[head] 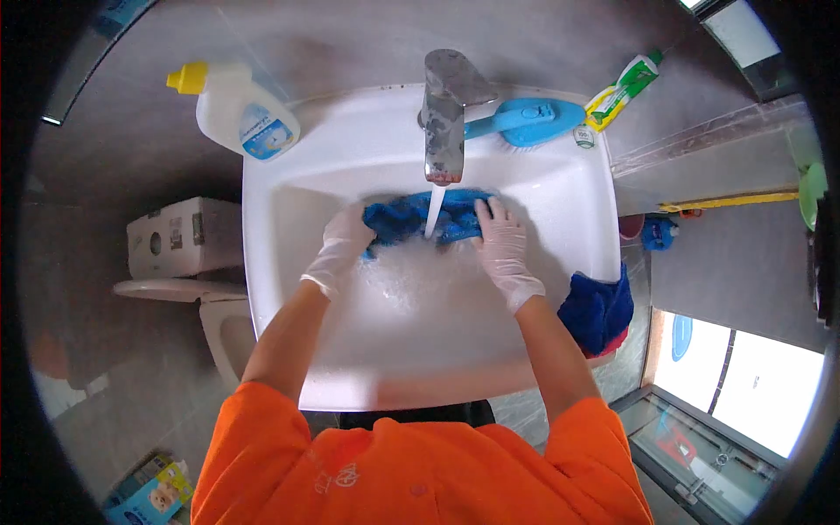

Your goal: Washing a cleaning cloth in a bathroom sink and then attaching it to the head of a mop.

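Note:
Water runs from a metal faucet (pixel 444 125) onto a wet blue cloth (pixel 420 213) in the white washbasin (pixel 430 374). My left hand (pixel 344 239), in a thin white glove, grips the cloth's left end; its fingertips are partly hidden by the fabric. At the right end, my right hand (pixel 504 243), gloved the same way, holds the cloth with the fingers over its top and the thumb below. The cloth is stretched between both hands beneath the stream. White foam and splashing water (pixel 407 275) spread just in front of it.
A yellow-capped bottle (pixel 246 115) lies on the basin's back left corner. Behind the faucet's right side rest a blue scrub brush (pixel 538 121) and a green-and-yellow tube (pixel 623 92). A dark blue cloth (pixel 597 312) hangs over the right rim. Left stands a toilet (pixel 226 321).

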{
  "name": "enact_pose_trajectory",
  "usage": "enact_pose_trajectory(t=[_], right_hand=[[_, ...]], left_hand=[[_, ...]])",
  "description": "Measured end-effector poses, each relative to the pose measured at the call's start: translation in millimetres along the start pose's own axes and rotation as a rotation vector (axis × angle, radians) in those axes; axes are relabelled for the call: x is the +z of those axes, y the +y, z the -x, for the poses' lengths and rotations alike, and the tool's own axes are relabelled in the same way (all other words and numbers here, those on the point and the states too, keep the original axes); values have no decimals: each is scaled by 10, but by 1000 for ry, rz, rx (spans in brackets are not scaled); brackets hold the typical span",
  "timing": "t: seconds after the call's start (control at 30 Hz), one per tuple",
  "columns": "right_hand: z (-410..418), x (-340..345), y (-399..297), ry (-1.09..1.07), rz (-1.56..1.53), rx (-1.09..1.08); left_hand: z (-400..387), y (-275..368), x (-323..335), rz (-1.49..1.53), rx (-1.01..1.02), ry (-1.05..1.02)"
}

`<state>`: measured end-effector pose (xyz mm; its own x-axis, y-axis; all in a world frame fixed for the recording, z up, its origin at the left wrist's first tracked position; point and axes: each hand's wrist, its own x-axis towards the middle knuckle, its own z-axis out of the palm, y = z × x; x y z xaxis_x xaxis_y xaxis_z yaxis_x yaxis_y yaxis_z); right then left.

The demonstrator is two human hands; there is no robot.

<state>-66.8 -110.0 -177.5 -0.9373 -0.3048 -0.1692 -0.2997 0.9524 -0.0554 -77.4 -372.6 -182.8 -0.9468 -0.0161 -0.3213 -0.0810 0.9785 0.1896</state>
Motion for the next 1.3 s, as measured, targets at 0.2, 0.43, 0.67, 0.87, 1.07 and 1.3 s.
enact_pose_trajectory(t=[0.2,0.43,0.67,0.87,1.07,1.3], right_hand=[[55,-646,-440,-405,-1425,648],[-613,120,-585,-318,-2495,724],[-207,-649,-1079,7,-2526,681],[43,-733,-647,-359,-2688,570],[260,-504,-133,108,-1110,252],[-270,-2438,-425,605,-465,-320]], left_hand=[[370,561,-856,1282,-4,-304],[619,490,-726,2353,-44,-370],[34,356,138,2380,-273,-226],[138,985,-92,2650,-29,-660],[-84,1030,-194,2034,197,-605],[-120,979,-622,1132,207,-299]])
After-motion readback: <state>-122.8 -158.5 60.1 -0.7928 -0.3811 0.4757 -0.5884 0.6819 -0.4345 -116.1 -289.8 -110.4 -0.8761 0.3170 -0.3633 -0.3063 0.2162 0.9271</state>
